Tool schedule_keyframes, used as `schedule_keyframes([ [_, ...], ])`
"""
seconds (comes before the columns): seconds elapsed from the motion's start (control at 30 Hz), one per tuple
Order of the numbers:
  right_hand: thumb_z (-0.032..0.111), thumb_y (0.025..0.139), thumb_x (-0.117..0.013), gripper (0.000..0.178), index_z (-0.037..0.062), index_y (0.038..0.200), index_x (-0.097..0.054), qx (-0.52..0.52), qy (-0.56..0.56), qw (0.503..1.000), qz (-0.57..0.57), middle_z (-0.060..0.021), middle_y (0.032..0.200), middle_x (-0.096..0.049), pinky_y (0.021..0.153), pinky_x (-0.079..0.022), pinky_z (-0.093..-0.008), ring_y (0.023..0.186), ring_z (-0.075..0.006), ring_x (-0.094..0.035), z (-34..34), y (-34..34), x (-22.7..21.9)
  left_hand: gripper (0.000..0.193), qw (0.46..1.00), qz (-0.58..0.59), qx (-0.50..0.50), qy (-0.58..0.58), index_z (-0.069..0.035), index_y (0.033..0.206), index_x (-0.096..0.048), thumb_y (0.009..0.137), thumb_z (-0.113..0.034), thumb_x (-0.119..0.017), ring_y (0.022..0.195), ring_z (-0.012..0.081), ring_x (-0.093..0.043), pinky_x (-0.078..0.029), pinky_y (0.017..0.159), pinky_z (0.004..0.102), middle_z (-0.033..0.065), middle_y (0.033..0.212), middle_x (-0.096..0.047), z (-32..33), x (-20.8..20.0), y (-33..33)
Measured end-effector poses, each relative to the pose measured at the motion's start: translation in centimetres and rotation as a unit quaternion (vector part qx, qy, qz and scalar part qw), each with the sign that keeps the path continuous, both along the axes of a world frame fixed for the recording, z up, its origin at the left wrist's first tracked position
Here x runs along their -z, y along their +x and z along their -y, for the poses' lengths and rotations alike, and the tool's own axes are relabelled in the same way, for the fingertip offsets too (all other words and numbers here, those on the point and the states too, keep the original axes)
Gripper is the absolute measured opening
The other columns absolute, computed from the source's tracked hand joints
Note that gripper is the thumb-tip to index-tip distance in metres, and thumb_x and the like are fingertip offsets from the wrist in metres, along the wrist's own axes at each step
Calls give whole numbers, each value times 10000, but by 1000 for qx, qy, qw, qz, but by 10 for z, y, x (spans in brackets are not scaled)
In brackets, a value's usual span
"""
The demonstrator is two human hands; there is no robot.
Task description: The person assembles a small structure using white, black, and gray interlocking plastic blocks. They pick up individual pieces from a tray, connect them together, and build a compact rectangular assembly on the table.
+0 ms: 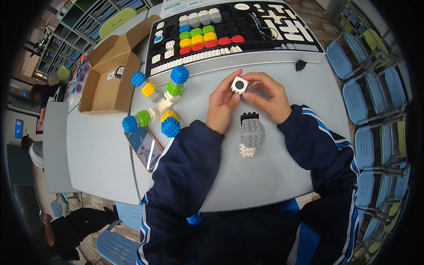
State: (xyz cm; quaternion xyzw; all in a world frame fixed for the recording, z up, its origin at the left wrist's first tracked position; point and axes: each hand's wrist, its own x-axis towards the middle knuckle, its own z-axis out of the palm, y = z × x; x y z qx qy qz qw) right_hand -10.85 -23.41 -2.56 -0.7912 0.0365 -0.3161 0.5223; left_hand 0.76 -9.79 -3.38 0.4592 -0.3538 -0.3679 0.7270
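Between the fingertips of both hands is a small white cube block (239, 90) with a black round spot on its upward face and studs along its lower edge. My left hand (221, 105) grips it from the left, thumb at its lower side. My right hand (270, 98) pinches it from the right with thumb and forefinger. On the table just below lies a joined piece of a grey studded block (252, 131), a black part (249, 115) and a white studded part (247, 150). To the left stands a branching model of blue, green, yellow and white blocks (161, 105).
An open kit tray (247, 56) with rows of coloured blocks and white parts spans the far side. A cardboard box (95, 95) stands left, and a phone (145, 149) lies under the branching model. A small black piece (300, 66) sits right. Blue chairs (353, 104) line the right.
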Motion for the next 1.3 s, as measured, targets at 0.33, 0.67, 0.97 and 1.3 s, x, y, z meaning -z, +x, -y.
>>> schedule_keyframes([
  [0.33, 86, 897, -689, 418, 108, 1308, -619, -5, -43, 999, -3, -56, 1237, -643, 860, -490, -311, 1052, -182, -615, -2, 0, -2, 561, 1000, -16, -6, -7, -43, 1449, -441, 914, 117, -492, 1257, 209, -546, -426, 1068, 339, 118, 1379, -536, 1, 8, 0],
  [0.67, 95, 880, -715, 479, 74, 1341, -588, 1, 26, 1000, -10, -53, 1255, -640, 848, -494, -285, 1014, -143, -599, -1, 2, 3, 506, 999, -30, -16, -13, -22, 1449, -414, 962, 31, -541, 1251, 207, -548, -426, 1061, 343, 133, 1385, -540, 2, 4, -3],
  [0.97, 96, 843, -762, 532, 68, 1346, -590, 5, 31, 999, -11, -49, 1233, -650, 839, -498, -277, 983, -128, -596, -1, 0, 3, 399, 997, -77, -3, 18, 35, 1359, -479, 1017, -152, -562, 1085, 155, -596, -448, 979, 318, 119, 1271, -626, 3, 3, -1],
  [1.3, 54, 836, -755, 478, 45, 1296, -623, 29, 90, 996, 5, -49, 1157, -675, 825, -495, -262, 933, -113, -597, 6, -3, 12, 436, 995, 51, -45, 78, 0, 1418, -451, 1002, -69, -564, 1136, 203, -610, -471, 984, 321, 110, 1374, -552, -42, -2, -31],
])
